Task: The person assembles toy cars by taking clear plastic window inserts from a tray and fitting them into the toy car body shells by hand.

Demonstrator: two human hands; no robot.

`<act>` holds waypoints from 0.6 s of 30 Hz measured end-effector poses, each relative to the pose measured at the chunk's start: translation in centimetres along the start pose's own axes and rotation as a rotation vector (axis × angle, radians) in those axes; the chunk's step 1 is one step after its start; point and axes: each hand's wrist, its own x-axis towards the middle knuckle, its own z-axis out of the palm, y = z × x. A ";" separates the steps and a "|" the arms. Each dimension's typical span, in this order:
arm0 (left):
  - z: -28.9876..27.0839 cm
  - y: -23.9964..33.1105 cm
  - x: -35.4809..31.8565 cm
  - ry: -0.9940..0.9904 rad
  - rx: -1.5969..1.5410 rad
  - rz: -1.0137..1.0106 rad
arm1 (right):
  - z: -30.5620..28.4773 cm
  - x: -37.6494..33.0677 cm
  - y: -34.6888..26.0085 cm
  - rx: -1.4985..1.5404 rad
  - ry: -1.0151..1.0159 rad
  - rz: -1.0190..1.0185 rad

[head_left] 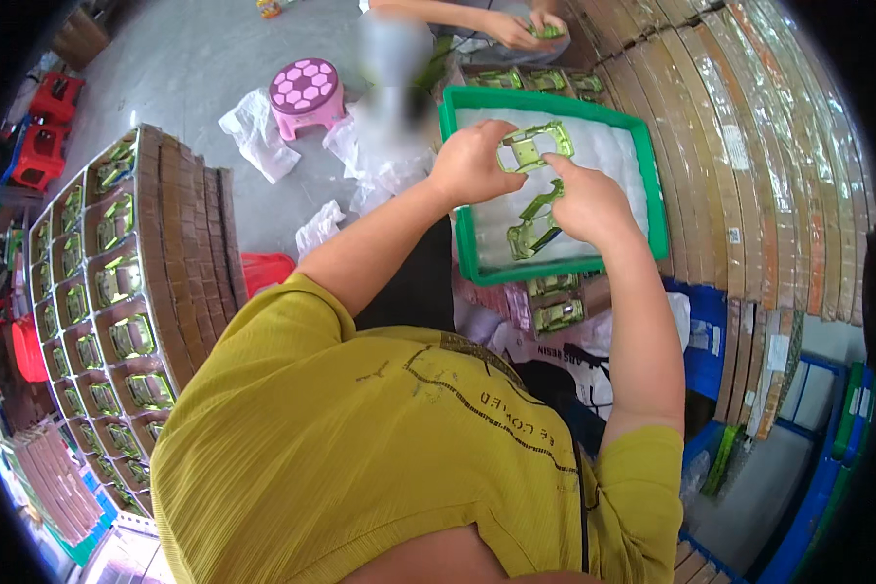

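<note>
My left hand (472, 165) pinches a translucent green toy car body shell (528, 151) by its left end, over a green-rimmed tray (660, 195) with a white padded lining. Closed, my right hand (589, 200) has a finger against the shell's right end. A second green car body shell (530, 232) sits tilted just below, against the right hand's curled fingers. Whether those fingers grip it or it rests on the lining, I cannot tell.
Left stands a tall stack of compartment trays (117, 282) filled with green shells. Stacked cardboard layers (720, 165) rise at the right. Beyond the tray, another person's hands (521, 29) hold a green part. A pink stool (307, 92) and plastic bags (258, 136) are on the floor.
</note>
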 end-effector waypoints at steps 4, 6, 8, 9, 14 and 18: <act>1.1 -3.5 1.7 -0.004 0.003 -0.012 | 0.5 4.7 0.4 -0.131 -0.095 -0.073; 1.3 -4.6 2.7 -0.009 0.004 -0.049 | 0.3 6.7 0.6 -0.176 -0.119 -0.095; 1.9 -5.6 3.5 -0.018 -0.001 -0.088 | 0.2 8.7 1.0 -0.220 -0.183 -0.143; 2.2 -6.1 3.9 -0.005 -0.006 -0.088 | 0.5 9.7 1.4 -0.219 -0.187 -0.140; 2.9 -8.2 5.3 0.033 0.006 -0.106 | 0.9 12.8 2.0 -0.222 -0.192 -0.225; 2.9 -8.8 6.0 0.034 0.008 -0.109 | 0.9 13.7 2.0 -0.235 -0.192 -0.229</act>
